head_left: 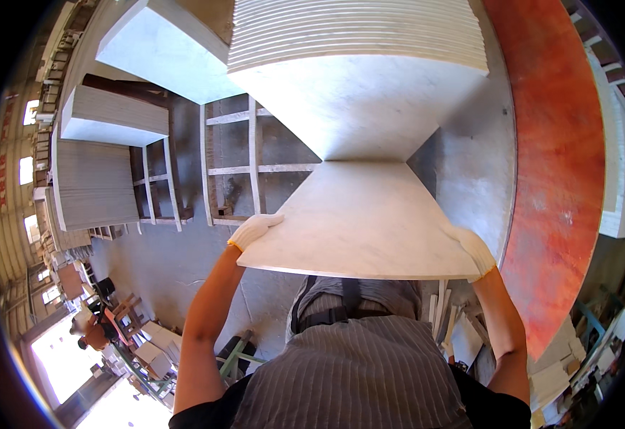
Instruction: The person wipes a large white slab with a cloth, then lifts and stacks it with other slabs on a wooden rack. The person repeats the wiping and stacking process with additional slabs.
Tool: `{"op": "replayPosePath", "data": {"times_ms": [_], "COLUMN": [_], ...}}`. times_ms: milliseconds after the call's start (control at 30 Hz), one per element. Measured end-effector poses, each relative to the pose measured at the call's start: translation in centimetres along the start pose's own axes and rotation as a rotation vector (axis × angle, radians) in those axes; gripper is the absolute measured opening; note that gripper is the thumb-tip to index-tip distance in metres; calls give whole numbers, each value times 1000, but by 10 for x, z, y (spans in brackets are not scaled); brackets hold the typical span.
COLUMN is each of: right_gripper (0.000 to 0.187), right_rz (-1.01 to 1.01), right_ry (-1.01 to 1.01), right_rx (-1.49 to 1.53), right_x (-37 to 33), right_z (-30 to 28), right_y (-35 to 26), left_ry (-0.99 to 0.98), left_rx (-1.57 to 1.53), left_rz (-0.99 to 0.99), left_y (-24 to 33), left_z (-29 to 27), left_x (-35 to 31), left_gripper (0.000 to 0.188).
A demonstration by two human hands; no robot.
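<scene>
A pale marble slab with faint grey veins stands between my arms, its upper edge close to my body. My left hand, in a white knit glove with a yellow cuff, grips its left edge near the corner. On the opposite edge, my gloved right hand closes round the right corner. Both thumbs lie along the near face, and the fingers behind are hidden. The slab's far end meets the foot of a thick stack of like slabs, which stand on edge in front of me.
More stacked slabs stand at the far left, with smaller stacks beside them. Wooden frames stand left of the slab. A long red panel curves along the right. Another person is at the lower left, near benches and boards.
</scene>
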State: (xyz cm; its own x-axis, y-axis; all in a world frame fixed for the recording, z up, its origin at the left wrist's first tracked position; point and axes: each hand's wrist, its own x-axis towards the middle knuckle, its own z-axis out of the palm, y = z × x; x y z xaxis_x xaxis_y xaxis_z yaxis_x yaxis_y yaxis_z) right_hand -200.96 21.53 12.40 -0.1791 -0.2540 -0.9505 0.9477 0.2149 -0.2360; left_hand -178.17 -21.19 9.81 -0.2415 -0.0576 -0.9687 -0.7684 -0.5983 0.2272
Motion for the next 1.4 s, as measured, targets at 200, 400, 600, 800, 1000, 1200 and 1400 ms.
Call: {"op": "replayPosePath", "data": {"times_ms": [200,400,600,800,1000,1200,1400], "right_gripper": [32,34,51,48,38,27,62], "right_rz": [-423,-197,-231,-366,-231,-751,950], "right_ry": [-89,-164,-421,-400,-626,-681,-566], "right_rx": [-468,126,616,761,586,-275,2207], "right_x": [0,25,35,53,39,23,-23], "right_z": [-5,-24,13,27,68,135,193], "right_y": [15,-16,-63,-53,1,32,61], "left_ry": [48,-59,-493,-133,331,154,257], "left_rx": [450,305,-422,-544,708,1199,1110], "left_rz": [234,367,207,634,1012,1669,2014], "left_y": [3,28,72,64,-21,-59,-83], "left_z": [-10,-14,-2,27,88,194,172], "left_x": [3,20,18,7,-26,-87,-72], "left_gripper": [30,29,29,35,47,48,31]}}
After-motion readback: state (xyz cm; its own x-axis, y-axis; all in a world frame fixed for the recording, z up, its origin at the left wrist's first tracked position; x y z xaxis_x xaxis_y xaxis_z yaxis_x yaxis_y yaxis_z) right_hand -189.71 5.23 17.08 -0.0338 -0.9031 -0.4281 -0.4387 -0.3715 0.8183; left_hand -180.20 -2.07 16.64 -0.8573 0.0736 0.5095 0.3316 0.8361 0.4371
